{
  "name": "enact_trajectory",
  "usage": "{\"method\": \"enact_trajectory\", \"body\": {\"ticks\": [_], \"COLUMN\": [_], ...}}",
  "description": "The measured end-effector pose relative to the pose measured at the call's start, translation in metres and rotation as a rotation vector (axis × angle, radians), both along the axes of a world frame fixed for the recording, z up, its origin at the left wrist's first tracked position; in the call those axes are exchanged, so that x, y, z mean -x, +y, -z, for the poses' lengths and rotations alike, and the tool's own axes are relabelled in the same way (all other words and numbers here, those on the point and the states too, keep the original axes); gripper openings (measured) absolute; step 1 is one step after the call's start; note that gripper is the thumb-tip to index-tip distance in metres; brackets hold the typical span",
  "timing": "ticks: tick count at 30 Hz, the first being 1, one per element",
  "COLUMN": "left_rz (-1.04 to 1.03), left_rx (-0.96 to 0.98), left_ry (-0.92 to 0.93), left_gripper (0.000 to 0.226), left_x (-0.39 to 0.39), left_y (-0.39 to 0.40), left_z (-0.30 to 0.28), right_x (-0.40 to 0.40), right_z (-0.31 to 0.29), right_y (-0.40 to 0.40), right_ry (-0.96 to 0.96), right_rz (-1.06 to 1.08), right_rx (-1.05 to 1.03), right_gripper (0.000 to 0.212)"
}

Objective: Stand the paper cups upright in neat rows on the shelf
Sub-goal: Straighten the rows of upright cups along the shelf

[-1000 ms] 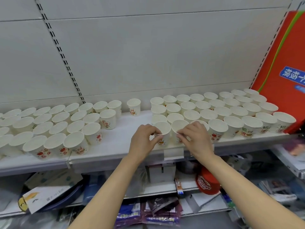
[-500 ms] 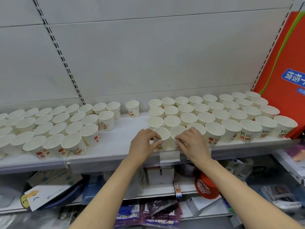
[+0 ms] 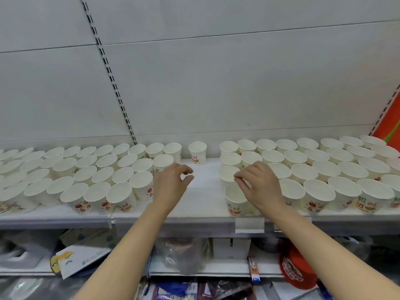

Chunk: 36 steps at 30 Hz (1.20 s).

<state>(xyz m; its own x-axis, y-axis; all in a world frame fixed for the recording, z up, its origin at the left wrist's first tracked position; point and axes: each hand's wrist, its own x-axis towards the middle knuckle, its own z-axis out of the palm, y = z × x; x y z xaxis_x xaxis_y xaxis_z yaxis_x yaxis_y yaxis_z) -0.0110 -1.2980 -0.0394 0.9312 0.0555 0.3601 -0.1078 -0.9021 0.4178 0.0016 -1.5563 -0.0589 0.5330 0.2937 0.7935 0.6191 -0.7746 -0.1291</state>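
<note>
In the head view, a long white metal shelf [image 3: 203, 204] is seen carrying many small white paper cups with red and orange fruit prints, all upright as far as can be told. Toward the left end of the shelf a large block of cups [image 3: 86, 172] is set in several rows running from the back edge to the front edge, though the rows look somewhat slanted. Toward the right end a second block of cups [image 3: 324, 169] is arranged the same way. Between the blocks a bare strip of shelf is left, with one lone white paper cup [image 3: 197, 152] standing at the back edge.

The left hand [image 3: 172, 184] is held over the bare strip just beside the left block, its fingers curled and thumb near the forefinger, with nothing gripped. The right hand [image 3: 257, 185] is poised over the near-left corner of the right block, fingertips pinched at the rim of a cup in the third row [image 3: 228, 173]; whether that rim is actually pinched cannot be told. A front-row cup [image 3: 234, 199] stands just below the palm.

The task is judged well advanced: most cups are stood and grouped. What seems left is filling the middle gap, absorbing the lone cup, and straightening the rows.

Behind the shelf, pale grey panels and a slotted black upright [image 3: 108, 68] are seen. An orange-red board [image 3: 394, 124] leans at the right end. Below, a cluttered lower shelf [image 3: 194, 271] with packets and a red cap [image 3: 297, 270] is visible.
</note>
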Motion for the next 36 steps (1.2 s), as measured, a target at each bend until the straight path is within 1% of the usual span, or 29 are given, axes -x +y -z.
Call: {"method": "enact_trajectory", "body": {"ticks": [3,6,8,10,12,14,16,20,25,28,31,33,34,36], "left_rz": [-0.064,-0.058,-0.023,-0.002,0.011,0.031,0.058,0.123,0.175,0.2,0.244,0.255,0.254,0.244], "left_rx": [-0.045,-0.125,-0.171,-0.213,-0.303,-0.399,-0.415,-0.41,-0.423,-0.396,-0.377,-0.366,-0.362,-0.348], "left_ry": [-0.015,-0.009,0.033,0.095,0.169,0.248,0.297,0.281,0.298,0.33,0.317,0.288,0.27,0.247], "left_gripper": [0.008,0.014,0.014,0.016,0.021,0.023,0.018,0.014,0.019,0.022,0.03,0.024,0.018,0.01], "left_x": [-0.041,-0.086,-0.113,-0.136,-0.155,-0.169,-0.177,-0.186,-0.183,-0.182,-0.18,-0.178,-0.177,-0.177], "left_y": [0.031,0.048,0.052,0.052,0.054,0.055,0.056,0.058,0.059,0.059,0.055,0.05,0.048,0.045], "left_z": [-0.014,-0.028,-0.032,-0.03,-0.023,-0.015,-0.01,-0.003,-0.006,-0.006,-0.007,-0.007,-0.007,-0.006], "right_x": [-0.032,-0.073,-0.1,-0.12,-0.135,-0.145,-0.151,-0.156,-0.158,-0.156,-0.153,-0.15,-0.15,-0.152], "right_z": [-0.011,-0.023,-0.028,-0.029,-0.024,-0.019,-0.014,-0.007,-0.013,-0.02,-0.018,-0.018,-0.017,-0.016], "right_y": [0.033,0.066,0.083,0.095,0.107,0.118,0.129,0.14,0.122,0.116,0.116,0.12,0.122,0.126], "right_ry": [-0.02,0.054,0.171,0.351,0.484,0.547,0.544,0.445,0.415,0.459,0.507,0.506,0.499,0.507], "right_rz": [0.007,0.053,0.09,0.141,0.191,0.221,0.234,0.242,0.235,0.257,0.24,0.217,0.211,0.202], "right_rx": [0.025,0.04,0.108,0.215,0.291,0.331,0.337,0.319,0.472,0.543,0.52,0.463,0.442,0.406], "right_gripper": [0.008,0.01,0.006,0.005,0.017,0.028,0.029,0.012,0.026,0.025,0.031,0.036,0.035,0.024]}}
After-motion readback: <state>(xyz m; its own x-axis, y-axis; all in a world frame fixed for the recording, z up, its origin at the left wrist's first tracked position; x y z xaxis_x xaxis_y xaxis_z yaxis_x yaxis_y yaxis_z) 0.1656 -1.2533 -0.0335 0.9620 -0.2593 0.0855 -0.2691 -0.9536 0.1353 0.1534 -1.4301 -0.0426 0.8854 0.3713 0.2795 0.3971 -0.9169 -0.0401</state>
